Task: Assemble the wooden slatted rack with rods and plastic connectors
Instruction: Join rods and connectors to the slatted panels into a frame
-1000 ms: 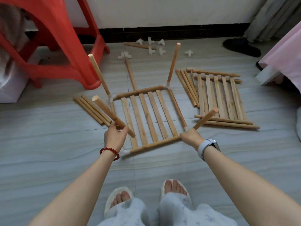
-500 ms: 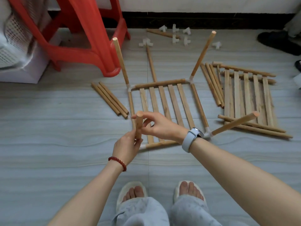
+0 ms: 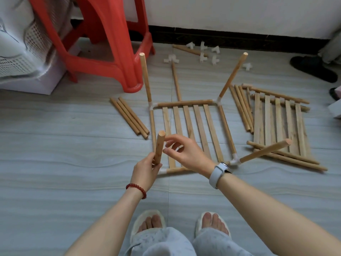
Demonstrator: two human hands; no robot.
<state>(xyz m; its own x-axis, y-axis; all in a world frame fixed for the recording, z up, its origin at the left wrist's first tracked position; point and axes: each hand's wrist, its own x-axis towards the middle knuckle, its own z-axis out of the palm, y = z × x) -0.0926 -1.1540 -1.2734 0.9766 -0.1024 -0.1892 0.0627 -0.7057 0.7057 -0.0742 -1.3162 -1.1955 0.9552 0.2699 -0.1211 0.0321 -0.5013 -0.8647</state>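
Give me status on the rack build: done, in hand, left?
Done: one slatted shelf framed with rods, posts up at three corners. In hand: left hand grips the fourth post at the near-left corner; right hand open beside it. Left: second slatted panel, loose rods and white connectors still on the floor.

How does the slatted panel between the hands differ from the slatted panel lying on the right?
The near panel has white connectors and rods standing up from its corners; the right panel has neither, only loose rods lying across and beside it. The left hand grips a corner rod of the near panel; the right panel is untouched. Both have wooden slats and lie on the floor.
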